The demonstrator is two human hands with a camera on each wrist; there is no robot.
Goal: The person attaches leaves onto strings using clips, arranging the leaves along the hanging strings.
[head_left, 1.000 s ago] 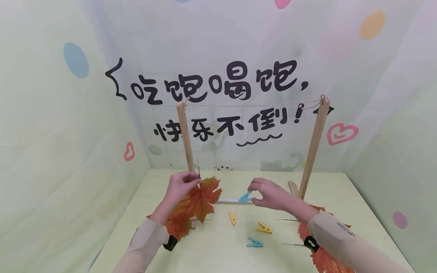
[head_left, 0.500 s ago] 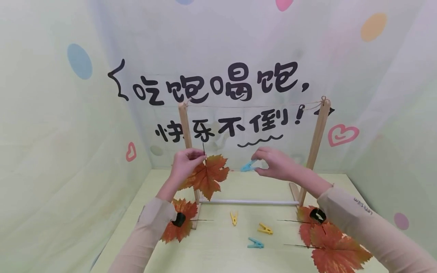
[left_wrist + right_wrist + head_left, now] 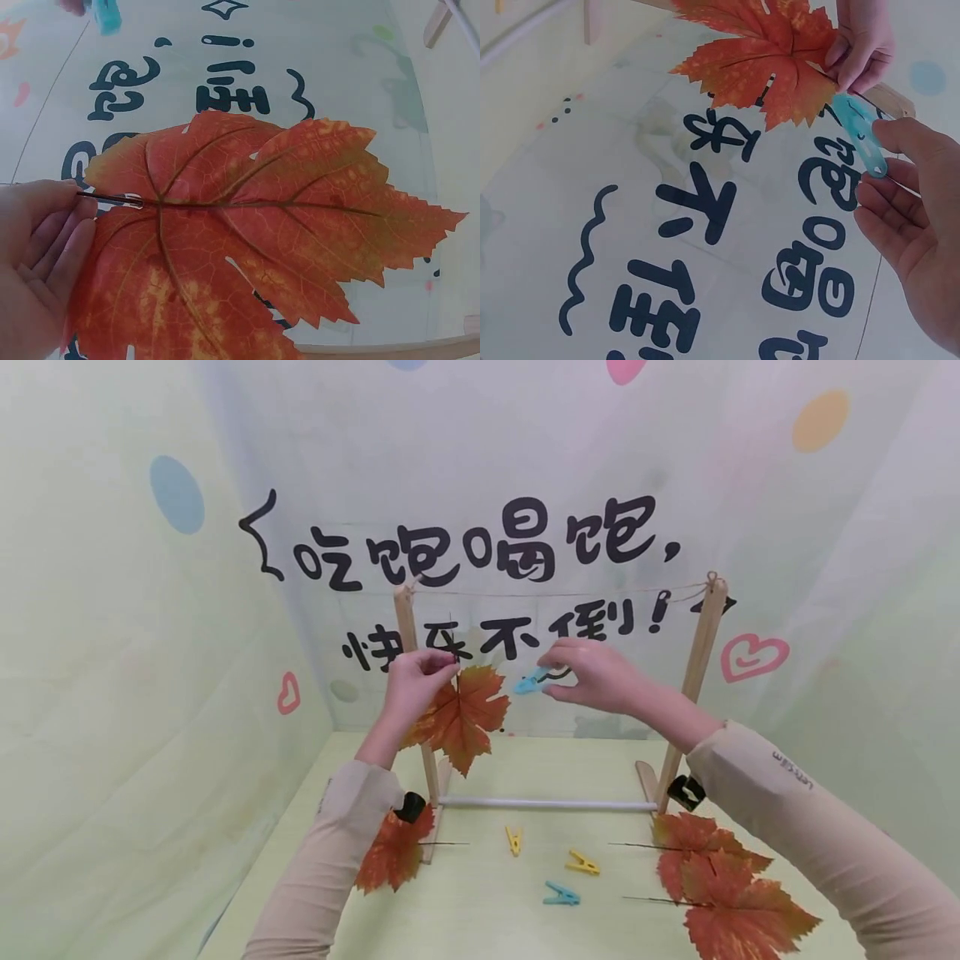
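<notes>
My left hand (image 3: 420,683) pinches the thin dark stem of an orange-red maple leaf (image 3: 468,714), which hangs below the fingers near the left post. In the left wrist view the leaf (image 3: 247,202) spreads wide, its stem between thumb and fingers. My right hand (image 3: 596,675) holds a light-blue clothespin (image 3: 531,681) between thumb and fingers, a short way right of the leaf. The right wrist view shows this clothespin (image 3: 861,135) pointing toward the left hand. Above both hands a thin string (image 3: 525,594) runs between two wooden posts.
The wooden frame's right post (image 3: 699,660) and white crossbar (image 3: 547,804) stand at the back. Two yellow clothespins (image 3: 582,862) and a blue clothespin (image 3: 561,894) lie on the table (image 3: 465,927). One leaf (image 3: 393,852) lies left; overlapping leaves (image 3: 750,910) lie right.
Both hands have risen from near the crossbar toward the string, the left carrying the maple leaf and the right the blue clothespin. The things on the table have stayed put.
</notes>
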